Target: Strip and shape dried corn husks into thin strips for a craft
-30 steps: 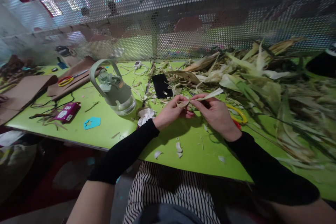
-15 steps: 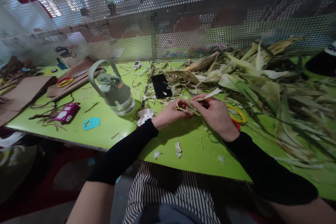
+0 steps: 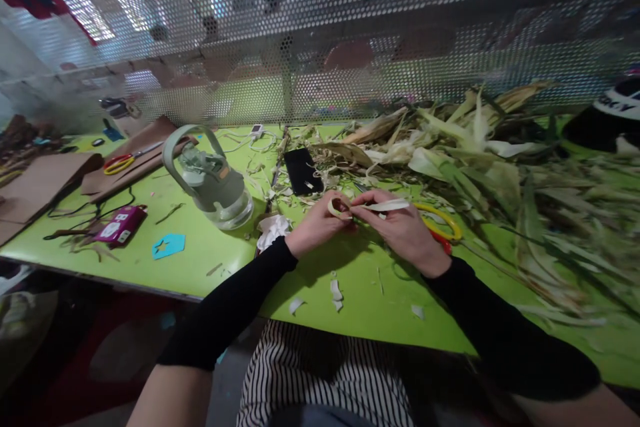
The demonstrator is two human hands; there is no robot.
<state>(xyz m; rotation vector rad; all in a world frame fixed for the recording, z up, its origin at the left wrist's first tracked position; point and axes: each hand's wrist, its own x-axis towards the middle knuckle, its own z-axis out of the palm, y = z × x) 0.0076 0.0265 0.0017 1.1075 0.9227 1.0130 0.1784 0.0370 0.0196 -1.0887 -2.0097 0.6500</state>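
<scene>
A pale corn husk strip (image 3: pixel 384 205) runs between my hands above the green table. My left hand (image 3: pixel 323 223) pinches its curled, looped end. With thumb and forefinger together, my right hand (image 3: pixel 397 230) grips the strip close to the left fingertips, and the free end sticks out to the right over the hand. Just beyond my right hand lie scissors with yellow and red handles (image 3: pixel 447 219), partly hidden. Small husk scraps (image 3: pixel 336 290) are scattered on the table below my hands.
A large pile of corn husks (image 3: pixel 475 153) covers the right. Behind my hands lies a black phone (image 3: pixel 301 171). On the left stand a green water bottle (image 3: pixel 215 190), crumpled tissue (image 3: pixel 273 232), a purple box (image 3: pixel 120 225) and a blue tag (image 3: pixel 169 246). A perforated screen (image 3: pixel 225 40) rises behind.
My hands have drawn slightly closer together. The strip's loop at my left fingers looks rounder, and its free end lies lower over my right hand. The whole view has shifted a little.
</scene>
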